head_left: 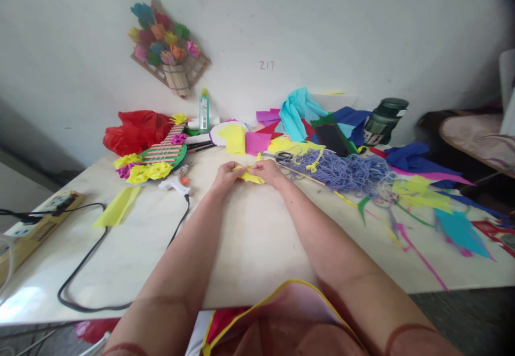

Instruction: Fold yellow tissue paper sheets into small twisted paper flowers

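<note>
A small piece of yellow crepe paper (254,178) is pinched between my two hands over the middle of the table. My left hand (228,176) grips its left end, fingers closed. On the other end, my right hand (269,172) is closed too, fingertips on the paper. Just beyond my right hand lie scissors (284,156) and a thin wooden stick (303,173). To the left of my left hand rests a white glue gun (176,185) with a black cord. Behind it sits a craft of wooden sticks (163,153) on a green base, trimmed with yellow and pink paper flowers.
A tangled heap of purple yarn (350,169) spreads at the right, beside a phone (332,139) and a dark green jar (385,121). A glue bottle (204,112) stands near the wall. At left are a power strip (42,227) and a yellow paper strip (117,206).
</note>
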`<state>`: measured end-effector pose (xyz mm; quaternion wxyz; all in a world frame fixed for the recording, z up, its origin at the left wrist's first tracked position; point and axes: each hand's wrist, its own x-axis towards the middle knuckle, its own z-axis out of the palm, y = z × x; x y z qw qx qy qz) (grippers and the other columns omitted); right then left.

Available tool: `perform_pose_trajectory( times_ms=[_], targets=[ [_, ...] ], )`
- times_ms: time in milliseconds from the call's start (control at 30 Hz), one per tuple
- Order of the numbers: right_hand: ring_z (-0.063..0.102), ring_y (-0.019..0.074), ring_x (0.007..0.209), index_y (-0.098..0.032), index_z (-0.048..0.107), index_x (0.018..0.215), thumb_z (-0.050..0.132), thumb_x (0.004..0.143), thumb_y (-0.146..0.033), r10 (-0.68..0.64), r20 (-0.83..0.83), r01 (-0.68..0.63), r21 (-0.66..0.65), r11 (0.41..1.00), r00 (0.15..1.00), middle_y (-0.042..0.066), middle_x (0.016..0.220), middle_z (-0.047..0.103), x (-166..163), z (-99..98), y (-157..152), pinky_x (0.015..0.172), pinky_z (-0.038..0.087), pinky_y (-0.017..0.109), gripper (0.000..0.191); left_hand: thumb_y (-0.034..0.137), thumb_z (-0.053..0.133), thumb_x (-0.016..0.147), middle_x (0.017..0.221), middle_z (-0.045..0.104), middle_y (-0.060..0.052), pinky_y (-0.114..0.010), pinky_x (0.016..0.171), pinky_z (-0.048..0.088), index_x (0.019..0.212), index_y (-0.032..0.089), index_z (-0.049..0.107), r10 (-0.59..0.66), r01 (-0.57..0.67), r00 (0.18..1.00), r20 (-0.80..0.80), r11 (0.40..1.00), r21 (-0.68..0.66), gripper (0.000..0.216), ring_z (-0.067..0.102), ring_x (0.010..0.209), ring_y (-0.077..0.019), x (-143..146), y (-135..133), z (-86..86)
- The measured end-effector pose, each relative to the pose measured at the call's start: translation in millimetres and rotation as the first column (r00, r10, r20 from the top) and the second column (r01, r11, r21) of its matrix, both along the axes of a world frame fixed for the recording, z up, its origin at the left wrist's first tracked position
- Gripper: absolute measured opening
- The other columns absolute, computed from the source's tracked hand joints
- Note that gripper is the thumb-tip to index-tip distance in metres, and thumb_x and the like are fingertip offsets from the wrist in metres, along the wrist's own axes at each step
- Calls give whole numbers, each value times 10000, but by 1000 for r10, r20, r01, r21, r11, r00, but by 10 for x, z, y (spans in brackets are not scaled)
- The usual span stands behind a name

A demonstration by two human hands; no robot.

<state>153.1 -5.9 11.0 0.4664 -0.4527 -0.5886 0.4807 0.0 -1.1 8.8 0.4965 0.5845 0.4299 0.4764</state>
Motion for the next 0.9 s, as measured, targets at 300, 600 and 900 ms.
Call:
perform_pose_trajectory(
  times_ms=[300,600,900],
  targets=[
    [541,114,488,-139,617,591,649,578,-257,6,-6,-6,-1,1000,1000,-25,518,578,-13,-53,14,501,453,244,124,336,687,554,529,558,12,-193,467,383,641,119,579,25,-24,998,-56,999,23,259,497,479,-87,-9,1,-12],
    [533,111,435,-146,598,564,687,573,-259,4,-94,-10,-60,998,996,-22,511,589,-27,6,-15,437,478,253,144,382,665,597,552,576,3,-207,483,407,636,116,582,6,-6,1000,2,999,35,282,504,473,-88,-21,34,-47],
    [559,119,405,-153,617,646,706,576,-288,9,-53,-15,-105,994,999,-28,475,588,47,-50,42,353,407,193,176,380,689,569,603,607,-11,-225,479,436,698,113,604,12,-12,1000,-16,1000,-20,308,536,478,-102,-15,15,-9]
  ],
)
